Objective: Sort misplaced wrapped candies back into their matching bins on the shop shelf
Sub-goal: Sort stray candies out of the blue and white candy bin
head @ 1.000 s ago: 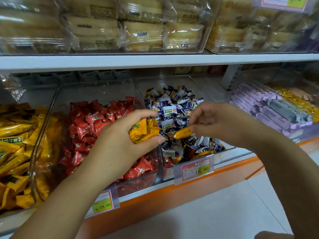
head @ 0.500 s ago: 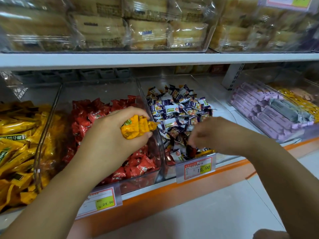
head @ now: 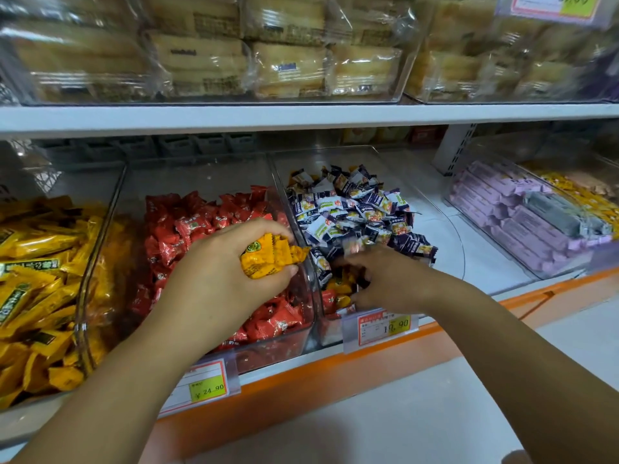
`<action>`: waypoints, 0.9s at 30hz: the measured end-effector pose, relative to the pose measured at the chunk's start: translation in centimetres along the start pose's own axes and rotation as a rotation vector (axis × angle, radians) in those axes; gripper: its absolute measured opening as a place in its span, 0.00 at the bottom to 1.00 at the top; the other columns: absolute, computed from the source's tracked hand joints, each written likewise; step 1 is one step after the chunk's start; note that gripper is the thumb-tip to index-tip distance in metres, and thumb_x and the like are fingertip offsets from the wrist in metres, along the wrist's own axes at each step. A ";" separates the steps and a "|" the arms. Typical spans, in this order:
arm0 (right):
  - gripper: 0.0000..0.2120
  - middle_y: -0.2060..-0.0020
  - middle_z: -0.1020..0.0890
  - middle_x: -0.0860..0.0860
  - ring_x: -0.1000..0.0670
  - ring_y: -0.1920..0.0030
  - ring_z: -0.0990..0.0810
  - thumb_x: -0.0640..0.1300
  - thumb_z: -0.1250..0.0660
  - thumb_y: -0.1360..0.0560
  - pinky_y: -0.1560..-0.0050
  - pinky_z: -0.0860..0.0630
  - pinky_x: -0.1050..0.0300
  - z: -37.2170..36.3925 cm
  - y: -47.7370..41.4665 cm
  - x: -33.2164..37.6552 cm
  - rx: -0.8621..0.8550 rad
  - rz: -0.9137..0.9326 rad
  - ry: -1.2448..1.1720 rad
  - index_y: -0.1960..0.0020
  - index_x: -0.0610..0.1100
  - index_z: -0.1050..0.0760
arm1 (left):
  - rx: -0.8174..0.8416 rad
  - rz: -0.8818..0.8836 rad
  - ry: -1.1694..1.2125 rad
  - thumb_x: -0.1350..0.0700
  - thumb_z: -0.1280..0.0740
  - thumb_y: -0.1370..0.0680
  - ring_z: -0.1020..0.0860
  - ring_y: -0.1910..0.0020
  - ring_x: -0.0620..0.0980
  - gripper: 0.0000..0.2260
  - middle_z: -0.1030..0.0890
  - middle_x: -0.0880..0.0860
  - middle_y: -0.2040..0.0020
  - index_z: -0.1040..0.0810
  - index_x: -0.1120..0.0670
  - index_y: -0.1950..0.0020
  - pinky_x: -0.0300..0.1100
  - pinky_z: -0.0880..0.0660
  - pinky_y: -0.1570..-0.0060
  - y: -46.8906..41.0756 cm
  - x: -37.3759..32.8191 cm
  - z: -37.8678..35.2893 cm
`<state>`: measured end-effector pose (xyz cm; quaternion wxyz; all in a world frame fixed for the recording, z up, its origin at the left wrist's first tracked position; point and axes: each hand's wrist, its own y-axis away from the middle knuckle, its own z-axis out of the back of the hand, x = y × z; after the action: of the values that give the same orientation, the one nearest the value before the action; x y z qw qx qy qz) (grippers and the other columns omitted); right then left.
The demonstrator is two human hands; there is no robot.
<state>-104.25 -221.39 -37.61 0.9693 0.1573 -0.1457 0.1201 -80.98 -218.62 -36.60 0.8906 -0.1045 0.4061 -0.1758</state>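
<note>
The right hand [head: 385, 279] no longer pinches a yellow candy beside the left hand [head: 214, 283]. The bunch of yellow candies [head: 268, 257] gripped in the left hand looks fuller. The right hand is now lower, reaching into the front of the bin [head: 442, 242]. Its fingers [head: 365, 262] are blurred among the blue-and-white candies [head: 355, 209], next to stray yellow pieces [head: 341, 286].

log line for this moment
left hand holds yellow candies | right hand in purple candy bin | yellow strays at bin front
</note>
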 end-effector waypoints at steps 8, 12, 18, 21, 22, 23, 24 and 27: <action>0.09 0.55 0.28 0.50 0.46 0.53 0.26 0.42 0.29 0.27 0.53 0.25 0.49 -0.4 -0.3 0.2 0.007 0.007 -0.028 0.49 0.46 0.28 | 0.006 0.004 0.039 0.49 0.26 0.30 0.25 0.66 0.42 0.09 0.21 0.40 0.62 0.21 0.41 0.53 0.30 0.32 0.68 -0.2 0.2 0.2; 0.10 0.61 0.25 0.50 0.48 0.61 0.24 0.40 0.29 0.27 0.63 0.29 0.56 -0.3 -0.3 -0.2 -0.018 0.017 -0.140 0.60 0.48 0.30 | 0.009 -0.001 0.031 0.49 0.26 0.30 0.26 0.67 0.39 0.09 0.22 0.37 0.62 0.22 0.40 0.53 0.29 0.33 0.68 -0.3 0.2 0.1; 0.17 0.48 0.25 0.65 0.54 0.51 0.22 0.46 0.27 0.27 0.60 0.29 0.71 0.9 0.1 -1.1 -0.090 -0.056 -0.321 0.42 0.58 0.26 | 0.001 -0.010 0.022 0.49 0.26 0.30 0.25 0.66 0.40 0.09 0.22 0.38 0.60 0.22 0.40 0.53 0.29 0.32 0.68 -0.3 0.3 0.5; 0.15 0.47 0.26 0.66 0.61 0.53 0.23 0.43 0.26 0.28 0.60 0.28 0.68 1.6 0.8 -1.0 -0.075 -0.057 -0.424 0.48 0.60 0.24 | 0.002 -0.017 0.013 0.49 0.25 0.30 0.26 0.67 0.38 0.09 0.23 0.36 0.61 0.22 0.40 0.53 0.28 0.33 0.69 -0.2 0.3 0.5; 0.16 0.47 0.25 0.64 0.65 0.56 0.23 0.41 0.26 0.28 0.63 0.29 0.69 1.7 0.9 -1.3 -0.055 -0.057 -0.467 0.49 0.60 0.23 | 0.002 -0.018 0.010 0.49 0.25 0.30 0.26 0.68 0.38 0.10 0.23 0.35 0.61 0.22 0.40 0.53 0.28 0.33 0.69 -0.2 0.3 0.6; 0.16 0.48 0.24 0.62 0.67 0.61 0.24 0.40 0.25 0.29 0.66 0.31 0.71 1.8 1.1 -1.3 -0.037 -0.060 -0.505 0.50 0.59 0.22 | 0.002 -0.020 0.010 0.49 0.25 0.30 0.26 0.68 0.38 0.10 0.23 0.35 0.62 0.22 0.40 0.52 0.27 0.33 0.70 -0.2 0.3 0.6; 0.16 0.48 0.24 0.61 0.66 0.64 0.24 0.40 0.25 0.30 0.67 0.31 0.71 1.8 1.3 -1.3 -0.011 -0.065 -0.529 0.50 0.59 0.22 | 0.001 -0.022 0.011 0.49 0.25 0.30 0.26 0.69 0.38 0.10 0.23 0.35 0.62 0.22 0.40 0.52 0.27 0.34 0.70 -0.2 0.3 0.6; 0.14 0.44 0.25 0.60 0.61 0.50 0.24 0.45 0.24 0.31 0.57 0.29 0.63 1.5 1.4 -0.9 0.026 -0.096 -0.516 0.51 0.59 0.23 | -0.003 -0.025 0.023 0.48 0.26 0.30 0.27 0.70 0.38 0.10 0.23 0.35 0.63 0.22 0.41 0.52 0.27 0.34 0.71 -0.2 0.4 0.6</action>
<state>-105.87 -220.80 -36.18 0.9025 0.2020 -0.3790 0.0318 -80.33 -218.90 -36.44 0.8835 -0.1089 0.4153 -0.1874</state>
